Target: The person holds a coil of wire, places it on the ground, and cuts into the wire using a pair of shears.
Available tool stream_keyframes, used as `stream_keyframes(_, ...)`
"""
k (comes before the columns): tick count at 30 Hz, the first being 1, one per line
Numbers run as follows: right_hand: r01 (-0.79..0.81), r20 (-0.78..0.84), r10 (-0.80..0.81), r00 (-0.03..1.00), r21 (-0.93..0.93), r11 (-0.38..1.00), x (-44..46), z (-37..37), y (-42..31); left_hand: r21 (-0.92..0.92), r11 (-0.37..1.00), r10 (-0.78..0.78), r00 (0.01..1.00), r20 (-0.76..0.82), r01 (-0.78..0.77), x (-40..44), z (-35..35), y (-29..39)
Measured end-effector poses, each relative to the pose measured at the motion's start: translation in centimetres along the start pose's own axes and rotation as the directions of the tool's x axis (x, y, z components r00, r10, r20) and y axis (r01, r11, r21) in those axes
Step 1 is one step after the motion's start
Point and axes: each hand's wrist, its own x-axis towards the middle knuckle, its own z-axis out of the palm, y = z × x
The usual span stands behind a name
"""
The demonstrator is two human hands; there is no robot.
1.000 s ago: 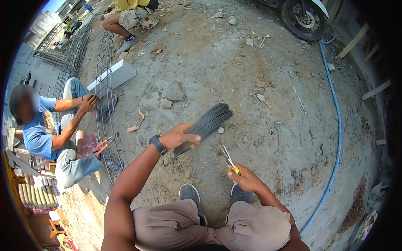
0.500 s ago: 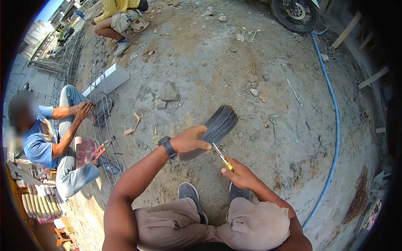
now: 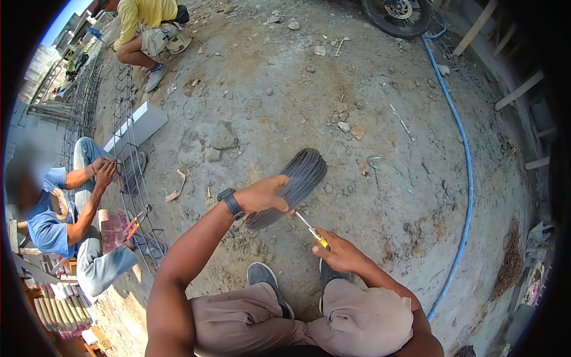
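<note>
My left hand [image 3: 266, 195], with a dark watch [image 3: 230, 203] on its wrist, is closed around a bundle of thin dark binding wire [image 3: 305, 169]. The bundle's looped end points up and to the right, and its other end shows below my palm. In my right hand [image 3: 341, 250] is a screwdriver [image 3: 321, 240] with a yellow and black handle, its metal shaft pointing up-left. The shaft's tip is close to my left fingertips at the side of the bundle; whether it touches the wire I cannot tell.
At left a person in blue [image 3: 44, 202] sits beside a rebar cage [image 3: 128, 137], with red-handled cutters [image 3: 132, 223] nearby. Another person in yellow [image 3: 140, 27] squats farther back. A white block [image 3: 138, 126], stones [image 3: 224, 137], a blue hose [image 3: 463, 131] and a motorcycle wheel [image 3: 399, 15] are around.
The view has shifted, so the surroundings appear farther left. Both hands keep their holds; the wire bundle and the screwdriver tip sit slightly farther left, and the screwdriver is tilted a little flatter.
</note>
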Motion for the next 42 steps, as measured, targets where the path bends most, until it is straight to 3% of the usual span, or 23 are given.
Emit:
stream_keyframes(4, -0.017, -0.019, 0.017, 1.000, -0.007, 1.000, -0.4, -0.1, -0.3, 0.168, 0.985, 0.045, 0.996, -0.081, -0.031, 0.8, 1.0, 0.0)
stream_keyframes(7, -0.039, -0.049, 0.041, 0.998, 0.041, 0.998, -0.5, 0.1, -0.2, 0.280, 0.959, 0.000, 0.993, -0.118, 0.034, 1.4, 1.3, -0.3)
stream_keyframes(13, -0.085, -0.087, 0.097, 0.992, 0.132, 0.988, -0.9, -0.7, -0.6, 0.352, 0.935, 0.084, 0.994, -0.067, -0.055, 2.6, 1.9, -2.5)
stream_keyframes(16, -0.072, -0.053, 0.078, 0.996, 0.113, 0.991, -0.6, -0.4, -0.2, 0.334, 0.942, 0.057, 0.995, -0.079, -0.027, 2.9, 2.0, -3.9)
stream_keyframes(22, -0.060, 0.000, 0.061, 0.998, 0.091, 0.994, -0.2, -0.1, -0.5, 0.078, 0.997, -0.014, 0.997, -0.078, 0.020, 1.5, 1.4, -3.1)
stream_keyframes(25, -0.063, 0.019, 0.061, 0.998, 0.088, 0.994, 0.1, -0.2, -0.5, 0.053, 0.998, 0.054, 0.984, -0.171, -0.046, 0.9, 0.4, -2.5)
stream_keyframes(33, -0.025, 0.058, 0.020, 0.998, 0.071, 0.997, 0.5, 0.2, -0.3, -0.244, 0.965, 0.043, 0.976, -0.215, -0.096, -1.2, -1.9, 0.5)
stream_keyframes(42, -0.021, 0.056, 0.017, 0.998, 0.074, 0.997, 0.5, 0.2, -0.3, -0.143, 0.986, 0.044, 0.957, -0.287, -0.088, -2.2, -3.3, 0.3)
